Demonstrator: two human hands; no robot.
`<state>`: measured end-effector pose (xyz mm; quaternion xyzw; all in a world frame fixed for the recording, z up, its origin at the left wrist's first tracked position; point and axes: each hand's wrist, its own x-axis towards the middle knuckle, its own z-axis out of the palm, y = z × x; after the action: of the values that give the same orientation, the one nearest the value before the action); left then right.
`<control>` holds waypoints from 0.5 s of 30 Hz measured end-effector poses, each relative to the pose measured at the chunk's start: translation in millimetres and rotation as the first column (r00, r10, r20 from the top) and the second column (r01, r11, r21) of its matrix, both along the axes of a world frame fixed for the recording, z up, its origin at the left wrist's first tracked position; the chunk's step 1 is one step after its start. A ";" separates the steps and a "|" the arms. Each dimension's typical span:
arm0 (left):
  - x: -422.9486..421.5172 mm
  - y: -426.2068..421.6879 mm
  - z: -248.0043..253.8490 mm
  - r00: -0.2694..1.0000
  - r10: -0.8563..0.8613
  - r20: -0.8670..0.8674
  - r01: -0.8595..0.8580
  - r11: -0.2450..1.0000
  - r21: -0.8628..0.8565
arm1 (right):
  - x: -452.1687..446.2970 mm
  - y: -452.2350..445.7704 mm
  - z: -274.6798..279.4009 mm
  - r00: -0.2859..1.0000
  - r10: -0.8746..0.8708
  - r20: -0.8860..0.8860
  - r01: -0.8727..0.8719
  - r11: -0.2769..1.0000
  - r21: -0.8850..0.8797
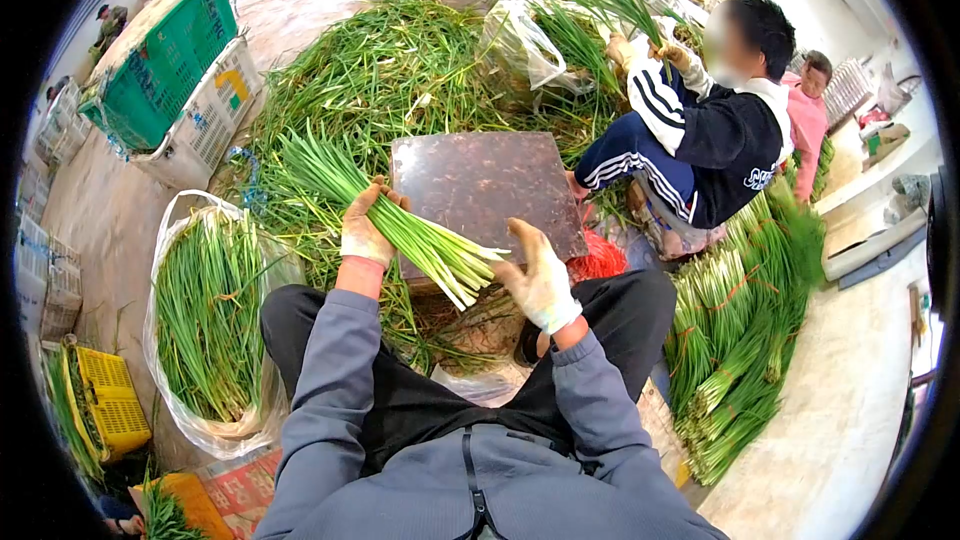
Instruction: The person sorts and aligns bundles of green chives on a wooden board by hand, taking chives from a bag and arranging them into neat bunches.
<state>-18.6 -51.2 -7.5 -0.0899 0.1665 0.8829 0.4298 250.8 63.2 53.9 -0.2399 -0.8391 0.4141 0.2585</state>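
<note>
One bunch of green stalks (420, 237) sits in the left hand (367, 232), gloved fingers wrapped around its middle, which I judge leaves the pale ends free toward the right hand (543, 280). From my remote view, that hand is spread wide beside those ends; whether it touches them I cannot tell. The bunch slants across the near left part of a dark board (490, 175). A heap of loose greens (370, 70) crowds the far left, a filled plastic bag (240, 440) and tied bundles (735, 290) flank me, and a seated co-worker (730, 150) limits reach at far right.
</note>
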 end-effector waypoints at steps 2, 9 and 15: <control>8.0 5.8 2.1 0.999 -0.008 -0.050 0.006 0.999 -0.035 | -10.4 -6.0 8.9 0.991 0.011 0.131 -0.058 0.929 0.364; 41.4 19.0 4.7 0.978 -0.141 -0.157 0.132 0.989 -0.063 | -43.2 -45.6 -38.5 0.916 -0.008 0.401 -0.018 0.998 0.061; 55.4 38.1 -11.3 0.819 -0.339 -0.462 0.196 0.924 -0.329 | -43.8 -23.0 -94.7 0.951 -0.091 0.297 0.131 0.984 -0.118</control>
<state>36.8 -13.1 -18.8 0.1149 0.4025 0.7742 0.4748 207.1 40.2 -40.8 -0.3620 -0.8229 0.4154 0.1387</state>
